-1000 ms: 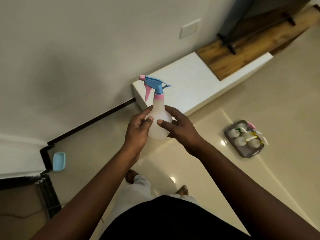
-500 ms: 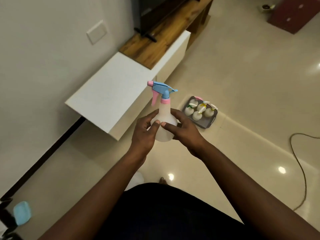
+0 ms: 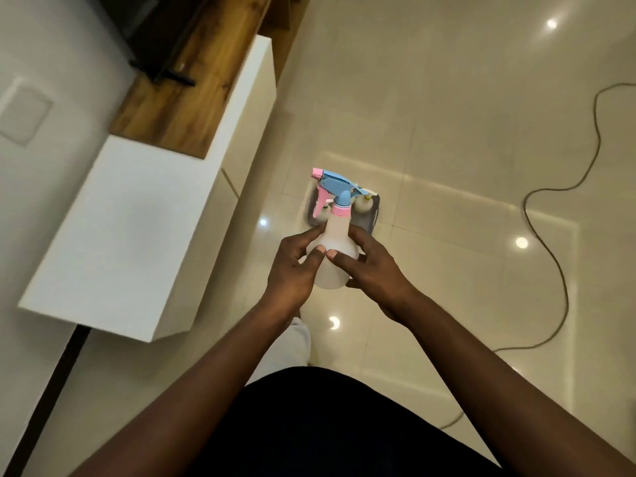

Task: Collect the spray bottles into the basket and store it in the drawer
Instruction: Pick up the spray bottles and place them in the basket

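Observation:
I hold a translucent white spray bottle with a blue and pink trigger head upright in front of me. My left hand wraps its left side and my right hand its right side, thumbs meeting on the front. Directly behind the bottle, on the floor, sits a grey basket with other white spray bottles in it. The held bottle hides most of the basket.
A white low cabinet with a wooden top section runs along the wall at left; a dark TV stand foot rests on the wood. A dark cable snakes over the glossy tile floor at right. My legs are below.
My view has swung right and forward, so the basket now lies straight behind the held bottle instead of off to the right. Both hands keep the same grip.

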The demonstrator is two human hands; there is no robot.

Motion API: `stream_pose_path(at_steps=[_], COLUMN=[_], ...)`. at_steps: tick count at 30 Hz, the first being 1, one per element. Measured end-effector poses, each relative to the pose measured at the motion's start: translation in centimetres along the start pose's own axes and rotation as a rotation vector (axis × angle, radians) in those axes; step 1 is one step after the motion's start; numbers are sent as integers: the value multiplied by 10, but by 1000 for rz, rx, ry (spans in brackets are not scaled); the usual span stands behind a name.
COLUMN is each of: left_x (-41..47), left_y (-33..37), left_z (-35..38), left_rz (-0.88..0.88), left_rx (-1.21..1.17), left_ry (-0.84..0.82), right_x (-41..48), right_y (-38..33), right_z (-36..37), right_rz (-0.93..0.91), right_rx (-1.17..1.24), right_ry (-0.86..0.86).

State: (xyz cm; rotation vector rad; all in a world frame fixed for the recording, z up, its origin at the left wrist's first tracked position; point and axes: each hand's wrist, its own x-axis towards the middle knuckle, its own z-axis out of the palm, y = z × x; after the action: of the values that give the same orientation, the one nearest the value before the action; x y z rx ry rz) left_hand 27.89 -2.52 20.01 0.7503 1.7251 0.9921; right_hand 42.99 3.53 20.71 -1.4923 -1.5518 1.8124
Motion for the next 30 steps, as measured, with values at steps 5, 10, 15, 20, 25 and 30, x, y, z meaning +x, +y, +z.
stream_pose_path(at_steps=[5, 10, 15, 20, 25, 30], left_x=[67, 129, 195, 267, 344, 424], left_y=[20, 40, 41, 12, -50, -143], left_z=[19, 48, 86, 132, 189, 237], left_rz=[8, 15, -38, -202, -358, -632], left_rx=[70, 127, 121, -36, -146, -382], left_ry=[-125, -216, -226, -146, -69, 56], right_x=[50, 97, 156, 230, 308, 381], right_y=[-7, -3, 12, 58, 138, 236], right_z=[-31, -64, -104, -135, -155, -174], right_rz=[57, 105, 108, 116, 80, -13], right_rx=[-11, -1, -39, -176, -157, -189], right_ry=[98, 143, 134, 206, 254, 239])
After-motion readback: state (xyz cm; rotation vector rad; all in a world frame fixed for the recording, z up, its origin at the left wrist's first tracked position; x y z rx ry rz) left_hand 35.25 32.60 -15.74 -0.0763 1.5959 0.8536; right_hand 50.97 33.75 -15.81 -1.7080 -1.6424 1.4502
